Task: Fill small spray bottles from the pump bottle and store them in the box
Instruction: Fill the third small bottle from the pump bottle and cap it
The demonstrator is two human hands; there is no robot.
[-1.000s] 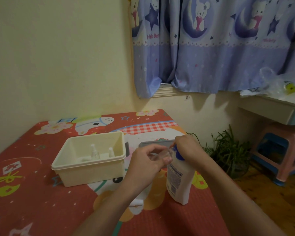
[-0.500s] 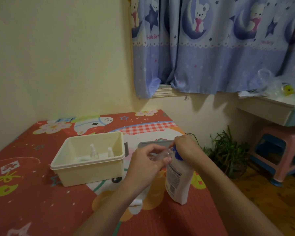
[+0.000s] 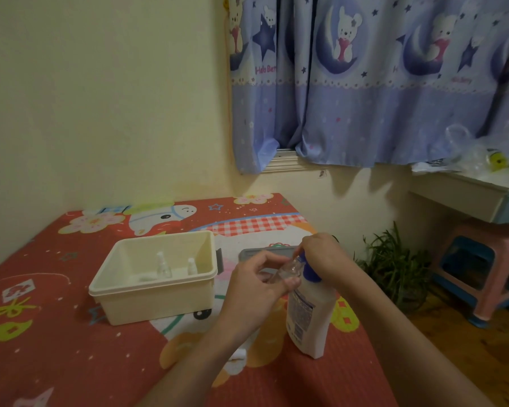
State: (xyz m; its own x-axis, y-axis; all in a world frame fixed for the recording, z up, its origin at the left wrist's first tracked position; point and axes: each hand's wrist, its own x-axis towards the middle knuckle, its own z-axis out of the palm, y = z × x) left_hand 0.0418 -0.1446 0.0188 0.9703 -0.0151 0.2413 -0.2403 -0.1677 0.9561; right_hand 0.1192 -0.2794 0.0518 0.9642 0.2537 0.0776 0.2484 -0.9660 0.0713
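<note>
The left hand pinches a small spray bottle, tilted, mouth toward the pump bottle near the table's right edge. The right hand grips the pump head.

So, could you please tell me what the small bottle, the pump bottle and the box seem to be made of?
Small bottle: clear plastic or glass; the left hand's fingers show through it.
Pump bottle: opaque white plastic, smooth with a soft sheen, with a blue pump top.
Box: cream moulded plastic, matt, with a rolled rim.
</note>
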